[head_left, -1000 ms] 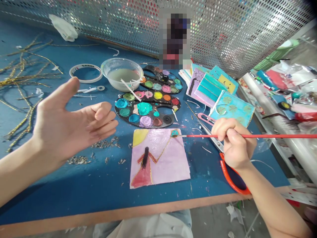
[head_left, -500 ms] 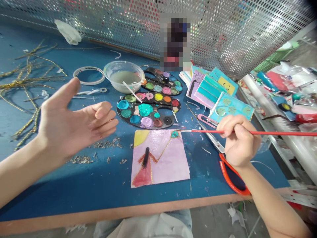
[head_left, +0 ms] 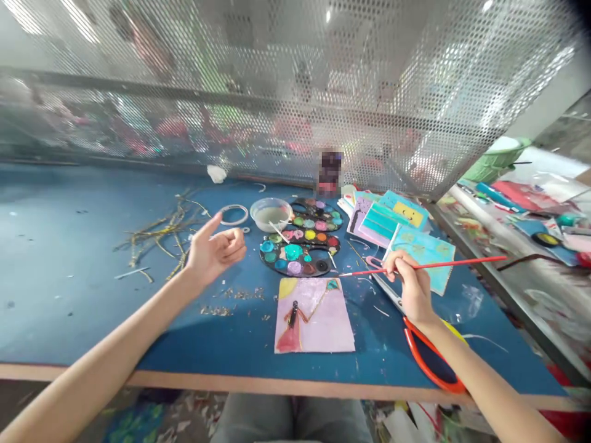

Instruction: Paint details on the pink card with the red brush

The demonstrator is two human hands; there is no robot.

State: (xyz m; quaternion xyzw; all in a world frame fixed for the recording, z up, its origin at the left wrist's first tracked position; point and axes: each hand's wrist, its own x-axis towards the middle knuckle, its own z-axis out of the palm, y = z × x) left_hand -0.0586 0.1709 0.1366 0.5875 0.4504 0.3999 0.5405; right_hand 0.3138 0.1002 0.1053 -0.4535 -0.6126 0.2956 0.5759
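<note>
My right hand (head_left: 410,284) is closed round a thin red paintbrush (head_left: 452,264), whose tip points left, just above the top right corner of a painted square (head_left: 327,320). That square shows a figure in a red dress with a gold line running up to a small teal kite, on a lilac ground. My left hand (head_left: 213,251) hovers over the table to the left of the picture, thumb raised and fingers loosely curled apart, with nothing in it. Behind the picture lie two paint palettes (head_left: 302,268) and a clear bowl of cloudy water (head_left: 271,215).
Gold twisted stems (head_left: 161,232) and a tape roll (head_left: 234,215) lie at the left. Red-handled scissors (head_left: 412,344) and a pile of painted cards (head_left: 385,223) are at the right. A perforated metal screen (head_left: 277,92) rises behind the table (head_left: 92,295).
The view has pulled back and tilted up, showing more of the screen and table. My right hand still holds the brush near the kite corner; my left hand stays raised and empty.
</note>
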